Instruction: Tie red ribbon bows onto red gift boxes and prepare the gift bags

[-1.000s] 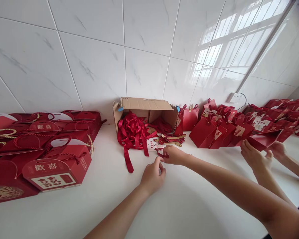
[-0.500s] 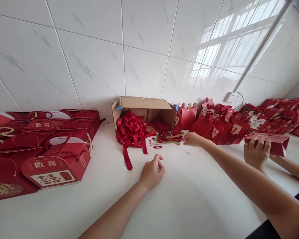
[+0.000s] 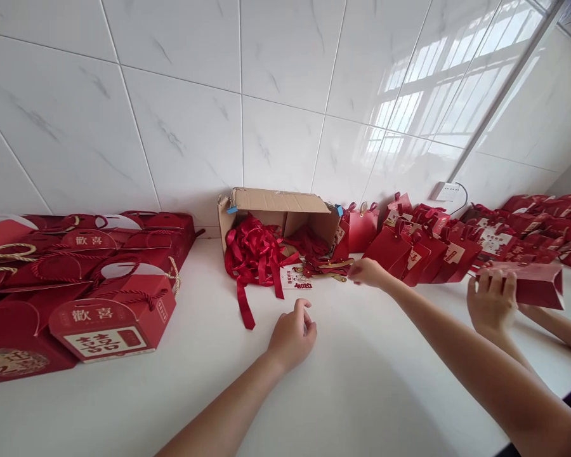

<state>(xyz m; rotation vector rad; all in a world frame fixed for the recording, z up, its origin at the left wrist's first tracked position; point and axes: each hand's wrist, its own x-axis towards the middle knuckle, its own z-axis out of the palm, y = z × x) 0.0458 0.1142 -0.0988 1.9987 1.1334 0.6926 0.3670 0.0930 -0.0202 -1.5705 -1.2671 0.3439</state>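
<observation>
My left hand rests on the white tabletop, loosely curled and open, with nothing visible in it. In front of it lies a white card with red print, beside a heap of red ribbons spilling from a cardboard box. My right hand reaches to the gold and red strips at the box's front right. Its fingertips are pinched together beside the strip ends; whatever they hold is too small or hidden to make out.
Red gift boxes with rope handles crowd the left side. Red paper bags stand right of the box, with more red boxes further right. Another person's hand holds a red paper bag nearby. A socket strip is by the wall.
The small gold piece that lay on the table below my right hand is no longer visible there. My right hand has dipped slightly. My left hand stays in place as the view shifts a little.
</observation>
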